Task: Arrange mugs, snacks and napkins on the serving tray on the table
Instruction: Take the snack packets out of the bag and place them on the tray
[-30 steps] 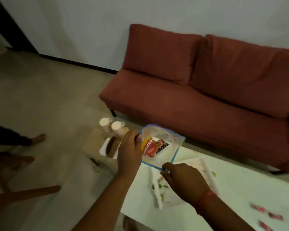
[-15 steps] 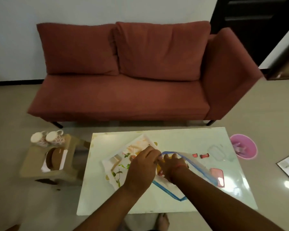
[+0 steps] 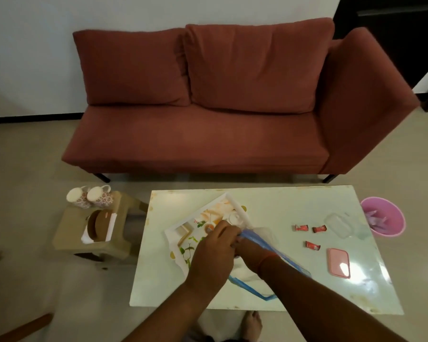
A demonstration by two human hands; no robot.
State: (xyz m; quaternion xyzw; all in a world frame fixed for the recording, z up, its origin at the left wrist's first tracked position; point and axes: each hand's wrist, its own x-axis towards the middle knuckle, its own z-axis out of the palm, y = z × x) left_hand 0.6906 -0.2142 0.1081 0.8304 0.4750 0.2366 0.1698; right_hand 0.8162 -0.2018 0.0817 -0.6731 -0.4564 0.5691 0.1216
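Note:
A white serving tray (image 3: 183, 227) with a flower print lies tilted on the pale table (image 3: 269, 201). Over its right side a clear zip bag with a blue rim (image 3: 257, 239) rests. My left hand (image 3: 214, 253) grips the bag's mouth. My right hand (image 3: 242, 245) reaches inside the bag and is mostly hidden by my left hand. Three red snack packets (image 3: 302, 227) lie on the table to the right. Two flowered mugs (image 3: 89, 196) stand on a low stool (image 3: 67, 230) left of the table, beside a napkin holder (image 3: 100, 225).
A clear container (image 3: 339, 224) and its pink lid (image 3: 339, 262) lie near the table's right end. A pink bin (image 3: 383, 219) stands on the floor beyond. A red sofa (image 3: 208, 119) runs behind the table. My foot (image 3: 252, 324) shows under the near edge.
My view swung from the sofa's left end to face the table squarely. The bag came down from the air onto the tray, and my right hand went into its mouth.

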